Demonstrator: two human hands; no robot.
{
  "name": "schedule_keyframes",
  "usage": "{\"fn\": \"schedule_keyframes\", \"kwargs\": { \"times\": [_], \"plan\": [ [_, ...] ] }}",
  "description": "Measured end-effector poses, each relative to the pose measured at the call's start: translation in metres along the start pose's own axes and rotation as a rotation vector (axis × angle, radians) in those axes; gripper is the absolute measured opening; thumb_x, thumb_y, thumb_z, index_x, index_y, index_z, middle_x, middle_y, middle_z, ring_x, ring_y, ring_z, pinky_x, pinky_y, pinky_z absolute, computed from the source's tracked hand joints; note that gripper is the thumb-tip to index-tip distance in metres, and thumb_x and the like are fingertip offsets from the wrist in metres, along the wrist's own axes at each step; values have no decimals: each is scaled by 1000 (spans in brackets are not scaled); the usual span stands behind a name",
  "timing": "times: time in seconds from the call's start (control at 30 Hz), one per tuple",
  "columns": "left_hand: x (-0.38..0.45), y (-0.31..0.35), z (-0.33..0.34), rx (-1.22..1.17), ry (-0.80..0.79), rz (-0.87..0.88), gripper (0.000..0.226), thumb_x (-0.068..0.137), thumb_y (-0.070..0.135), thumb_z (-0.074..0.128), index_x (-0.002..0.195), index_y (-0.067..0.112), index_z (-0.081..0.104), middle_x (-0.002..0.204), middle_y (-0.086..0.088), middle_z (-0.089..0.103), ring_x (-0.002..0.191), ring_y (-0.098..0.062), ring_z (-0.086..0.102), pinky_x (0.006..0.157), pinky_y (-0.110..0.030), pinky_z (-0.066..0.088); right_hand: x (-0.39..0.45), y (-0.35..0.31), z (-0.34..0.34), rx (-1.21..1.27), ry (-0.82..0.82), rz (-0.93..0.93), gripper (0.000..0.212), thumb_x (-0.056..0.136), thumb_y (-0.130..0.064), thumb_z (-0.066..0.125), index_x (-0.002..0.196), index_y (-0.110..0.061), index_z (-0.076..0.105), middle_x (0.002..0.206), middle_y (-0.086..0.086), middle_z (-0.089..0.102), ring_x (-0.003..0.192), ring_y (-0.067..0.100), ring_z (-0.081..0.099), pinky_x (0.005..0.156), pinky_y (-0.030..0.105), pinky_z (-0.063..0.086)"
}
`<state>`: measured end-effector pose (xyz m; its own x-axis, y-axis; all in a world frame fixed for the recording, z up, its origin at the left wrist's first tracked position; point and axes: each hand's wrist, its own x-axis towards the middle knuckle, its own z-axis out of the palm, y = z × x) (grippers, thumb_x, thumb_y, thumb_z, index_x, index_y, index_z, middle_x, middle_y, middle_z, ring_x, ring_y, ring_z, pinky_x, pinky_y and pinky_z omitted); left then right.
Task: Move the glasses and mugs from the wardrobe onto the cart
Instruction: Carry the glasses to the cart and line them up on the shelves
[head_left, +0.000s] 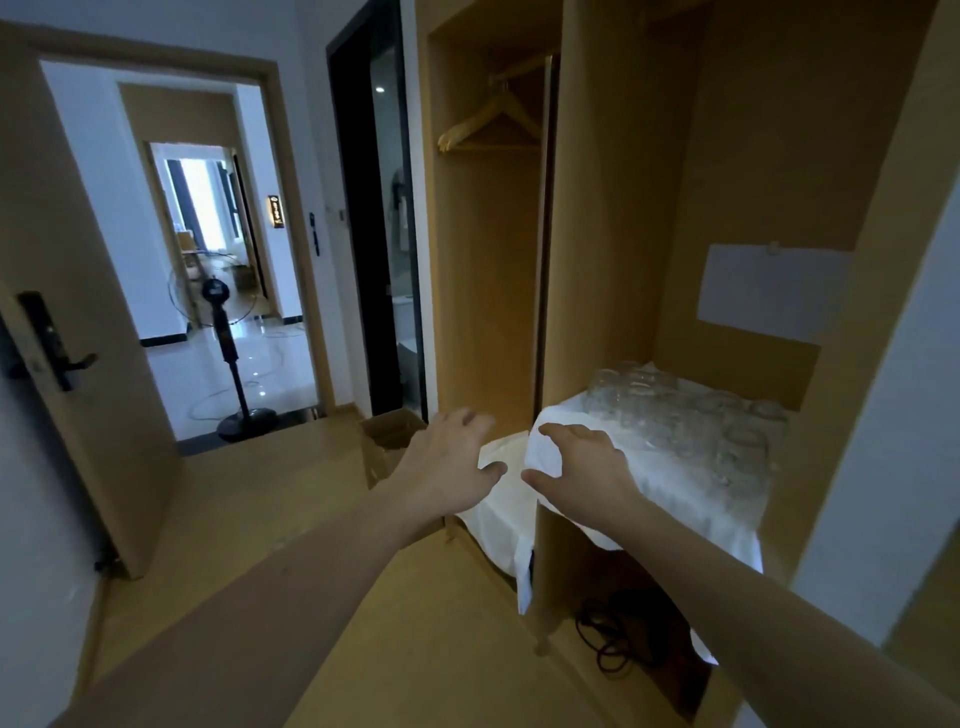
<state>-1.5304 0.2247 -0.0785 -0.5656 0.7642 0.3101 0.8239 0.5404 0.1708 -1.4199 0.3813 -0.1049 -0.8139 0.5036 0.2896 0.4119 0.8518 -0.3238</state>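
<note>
we reach both hands toward the wooden wardrobe (613, 218), left hand (447, 462) and right hand (582, 470) spread wide, holding nothing. the clear glasses (680, 415) stand clustered on a white cloth (691, 499) covering its shelf, right of our hands.

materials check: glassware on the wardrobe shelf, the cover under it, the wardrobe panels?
Glassware: clear glass by the look; see-through, with pale highlights. Blur hides any handles.
White cover: seems to be fabric; it drapes over the shelf edge in soft folds, matte.
Wardrobe panels: light wood or wood-look laminate, smooth and flat; which of the two cannot be told.
</note>
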Motion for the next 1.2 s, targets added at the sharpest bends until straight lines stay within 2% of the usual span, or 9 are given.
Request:
{"fn": "schedule_keyframes", "kwargs": {
  "times": [0.2, 0.47, 0.7, 0.87, 1.03, 1.2],
  "plan": [
    [47, -25, 25, -45, -32, 97, 61, 94, 53, 59, 147, 25, 44, 149, -2, 47, 134, -25, 44, 105, -40, 46, 25, 8, 5, -38, 8, 100, 68, 90, -61, 58, 149, -31, 42, 147, -1, 51, 133, 26, 45, 107, 43, 40],
    [123, -22, 64, -51, -67, 169, 65, 92, 58, 55, 148, 29, 41, 152, 0, 42, 136, -26, 41, 105, -43, 43, 73, 49, 14, -74, 14, 168, 68, 90, -60, 60, 149, -31, 42, 146, -1, 52, 132, 26, 47, 106, 42, 42],
    [199, -5, 87, -20, -80, 224, 62, 93, 56, 57, 147, 27, 42, 150, -1, 45, 134, -26, 43, 103, -42, 45, 134, 102, 17, -10, 71, 199, 70, 89, -59, 61, 149, -29, 43, 149, 0, 51, 134, 26, 47, 111, 45, 41],
    [250, 9, 106, -30, -117, 230, 61, 95, 52, 58, 147, 25, 42, 149, -1, 46, 133, -26, 43, 105, -42, 45, 175, 141, 16, 21, 82, 215, 69, 89, -56, 64, 148, -27, 45, 146, 0, 53, 132, 24, 50, 107, 37, 43],
    [298, 21, 124, -89, -111, 256, 60, 95, 49, 60, 148, 27, 43, 144, -1, 49, 132, -27, 44, 104, -45, 46, 205, 178, 19, 46, 60, 246, 68, 89, -53, 65, 148, -27, 45, 145, 1, 55, 131, 24, 51, 107, 37, 44],
    [338, 31, 146, -100, -148, 304, 54, 95, 49, 60, 141, 24, 48, 136, -1, 54, 121, -26, 51, 94, -41, 49, 225, 205, 28, 29, 26, 320, 68, 88, -56, 65, 147, -28, 46, 143, -1, 57, 128, 23, 54, 106, 39, 46]
  ]
}}
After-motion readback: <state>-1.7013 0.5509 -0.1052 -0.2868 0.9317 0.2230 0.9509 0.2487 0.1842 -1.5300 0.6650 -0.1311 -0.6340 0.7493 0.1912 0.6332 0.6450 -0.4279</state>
